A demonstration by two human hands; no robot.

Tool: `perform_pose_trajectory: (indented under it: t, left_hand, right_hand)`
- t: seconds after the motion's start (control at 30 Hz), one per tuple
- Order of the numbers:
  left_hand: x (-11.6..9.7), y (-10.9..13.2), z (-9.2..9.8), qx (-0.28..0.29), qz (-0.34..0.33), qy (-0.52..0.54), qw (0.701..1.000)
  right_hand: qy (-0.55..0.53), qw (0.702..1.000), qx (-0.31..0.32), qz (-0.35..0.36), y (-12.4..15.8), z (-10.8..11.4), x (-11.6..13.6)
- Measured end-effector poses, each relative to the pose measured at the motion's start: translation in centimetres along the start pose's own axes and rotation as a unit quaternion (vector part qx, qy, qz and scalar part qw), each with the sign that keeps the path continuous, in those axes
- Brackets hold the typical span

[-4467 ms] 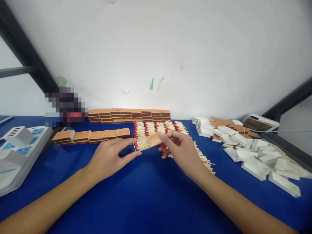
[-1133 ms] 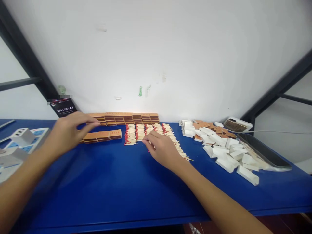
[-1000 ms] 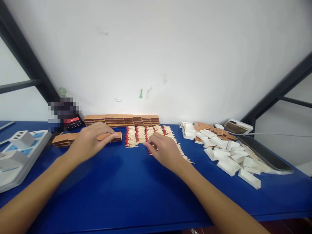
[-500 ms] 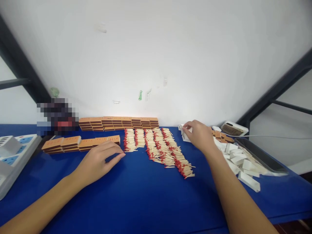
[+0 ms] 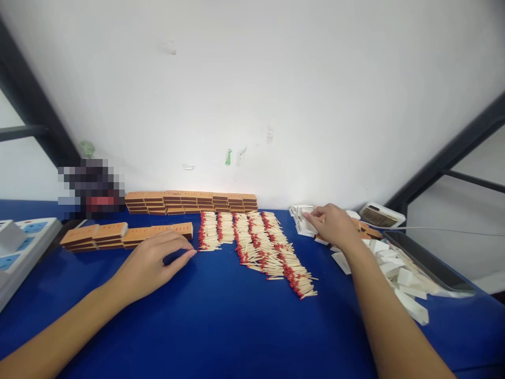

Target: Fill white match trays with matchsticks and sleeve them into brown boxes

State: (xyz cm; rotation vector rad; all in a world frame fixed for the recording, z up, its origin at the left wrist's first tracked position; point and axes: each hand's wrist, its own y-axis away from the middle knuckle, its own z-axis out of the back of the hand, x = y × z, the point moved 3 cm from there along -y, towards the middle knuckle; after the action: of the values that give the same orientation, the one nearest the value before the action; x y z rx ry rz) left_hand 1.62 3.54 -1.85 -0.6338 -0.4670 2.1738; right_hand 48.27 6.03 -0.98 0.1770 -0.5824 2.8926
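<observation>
On the blue tabletop, matches (image 5: 260, 242) with red heads lie in several rows. My left hand (image 5: 158, 258) rests just left of them, fingers loosely curved and the thumb slightly apart, its tips beside the nearest match. I see nothing held in it. My right hand (image 5: 333, 226) hovers over a small group of white matchbox trays (image 5: 303, 226) by the wall, thumb stretched out over them. No tray is visibly lifted in its fingers, though the hand hides part of the group. Orange matchboxes (image 5: 136, 235) stand stacked in a row behind my left hand.
A longer stack of matchboxes (image 5: 189, 202) runs along the white wall. Loose white trays (image 5: 406, 284) lie heaped at the right, near a dark phone-like slab (image 5: 430, 260) and a white-edged device (image 5: 382, 215) with a cable. A power strip (image 5: 35, 242) sits at the left edge.
My right hand has shifted right and slightly toward me, uncovering more of the white trays by the wall. My left hand stays beside the matches. The view has tilted slightly.
</observation>
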Motion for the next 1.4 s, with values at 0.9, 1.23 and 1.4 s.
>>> perform_pose_trajectory:
  t: [0.9, 1.23, 1.4]
  left_hand:
    - [-1.1, 0.0, -0.1, -0.012, -0.009, -0.004, 1.0]
    - [-3.9, 0.5, -2.3, 0.104, 0.0, 0.078, 0.992]
    - [-3.8, 0.8, -2.5, 0.124, -0.001, 0.099, 0.987]
  right_hand:
    - [-0.226, 0.96, -0.024, 0.162, 4.3, 4.4, 9.6]
    - [-0.21, 0.862, 0.214, 0.409, 14.4, 1.9, 21.0]
    - [-0.243, 0.864, 0.217, 0.385, 13.5, 2.4, 20.2]
